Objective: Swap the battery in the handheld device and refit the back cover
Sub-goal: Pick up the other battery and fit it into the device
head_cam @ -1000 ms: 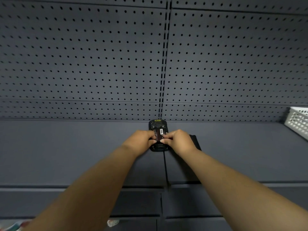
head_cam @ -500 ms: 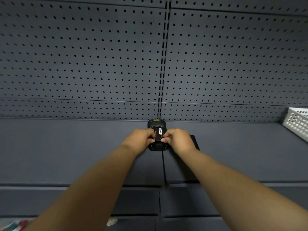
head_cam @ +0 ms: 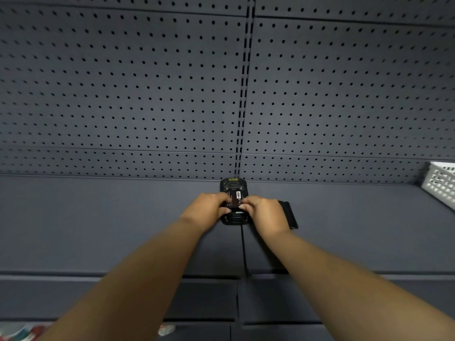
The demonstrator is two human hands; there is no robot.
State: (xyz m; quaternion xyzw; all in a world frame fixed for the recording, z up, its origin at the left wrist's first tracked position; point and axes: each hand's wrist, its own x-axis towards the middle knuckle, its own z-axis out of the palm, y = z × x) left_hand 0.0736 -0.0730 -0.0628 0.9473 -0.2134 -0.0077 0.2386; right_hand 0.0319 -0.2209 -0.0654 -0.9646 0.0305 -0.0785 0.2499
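Note:
A black handheld device [head_cam: 232, 187] lies face down on the grey shelf [head_cam: 98, 222], its back open. A dark battery [head_cam: 234, 199] with a white barcode label sits in the bay, tilted a little. My left hand [head_cam: 206, 210] pinches the battery's left edge. From the other side, my right hand [head_cam: 266, 213] has its fingertips on the battery's right edge. The black back cover [head_cam: 289, 215] lies flat on the shelf just right of my right hand, partly hidden by it.
A grey pegboard wall [head_cam: 147, 94] rises right behind the device. A white perforated basket [head_cam: 440, 184] stands at the shelf's far right. A lower shelf edge [head_cam: 73, 279] runs in front, with some coloured packaging [head_cam: 22, 331] at bottom left.
Both hands stay on the battery over the device; the battery's near end has lifted slightly and the fingers have shifted a little.

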